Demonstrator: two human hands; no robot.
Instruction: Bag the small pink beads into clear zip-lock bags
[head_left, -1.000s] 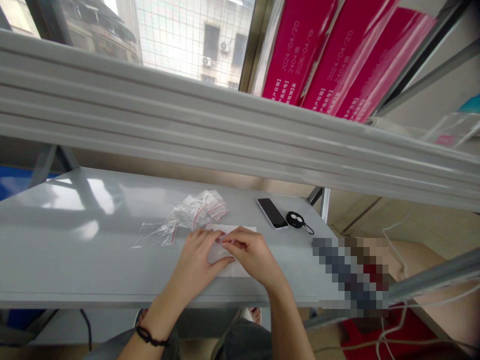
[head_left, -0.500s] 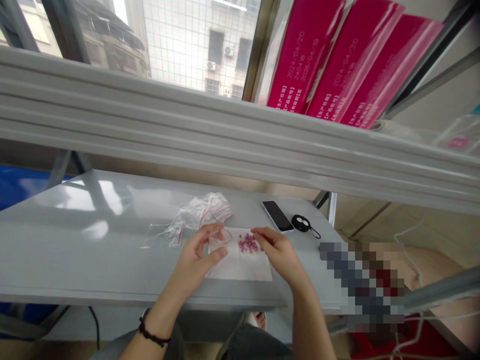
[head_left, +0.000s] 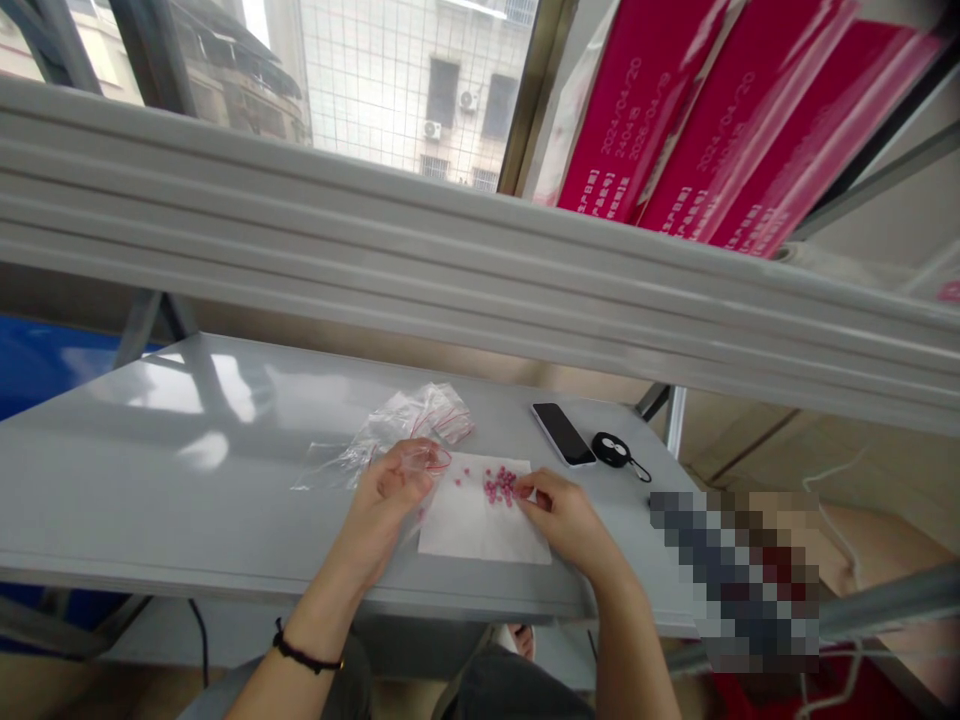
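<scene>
Our left hand (head_left: pixel 394 487) pinches a limp, slippery bag (head_left: pixel 426 461) by its mouth; right fingers (head_left: pixel 534 487) close on tiny, rolling beads (head_left: pixel 501 485) lying on paper (head_left: pixel 480 520) near the bench's (head_left: pixel 150 480) front edge.

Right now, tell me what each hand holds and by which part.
The left hand pinches a small clear zip bag near its red-lined mouth. The right hand fingers the pink beads; its grip cannot be told.
</scene>
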